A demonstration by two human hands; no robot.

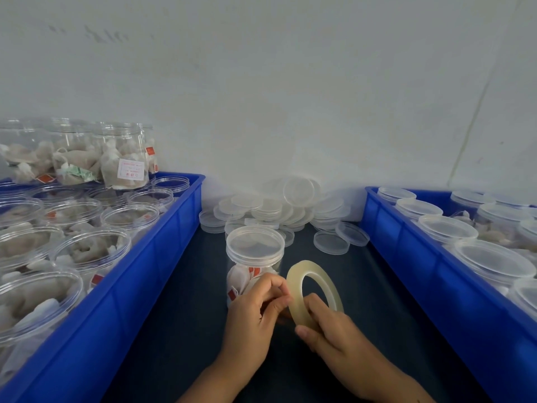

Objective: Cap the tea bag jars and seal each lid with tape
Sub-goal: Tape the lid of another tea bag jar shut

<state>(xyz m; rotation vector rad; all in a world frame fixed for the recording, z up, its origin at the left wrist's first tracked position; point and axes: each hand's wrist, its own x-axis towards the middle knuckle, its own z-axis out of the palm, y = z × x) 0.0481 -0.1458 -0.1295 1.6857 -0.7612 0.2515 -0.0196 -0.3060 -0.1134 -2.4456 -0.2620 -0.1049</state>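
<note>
**A:** Where was the jar [253,258] when you went for the tape?

**B:** It stood upright on the dark table [186,315], straight ahead of you, its clear lid [255,242] already seated and the tea bags showing through the wall. Your hands were just in front of it, so I judge the seam was kept within easy reach.

**A:** And the tape roll [312,289]?

**B:** You held it on edge. Your right hand [331,330] had its fingers curled round the lower rim, steadying it. Your left hand [255,312] was pinched, thumb to fingertips, at the roll's near edge, probably picking up the free end; the strip itself was too faint to see.

**A:** Why stand the roll upright?

**B:** Likely so the tape would pull off level with the lid's rim.

**A:** What lay around you?

**B:** A heap of loose lids [276,207] behind the jar, a left blue bin [162,257] of open jars, and a right blue bin [406,245] of capped ones.
</note>
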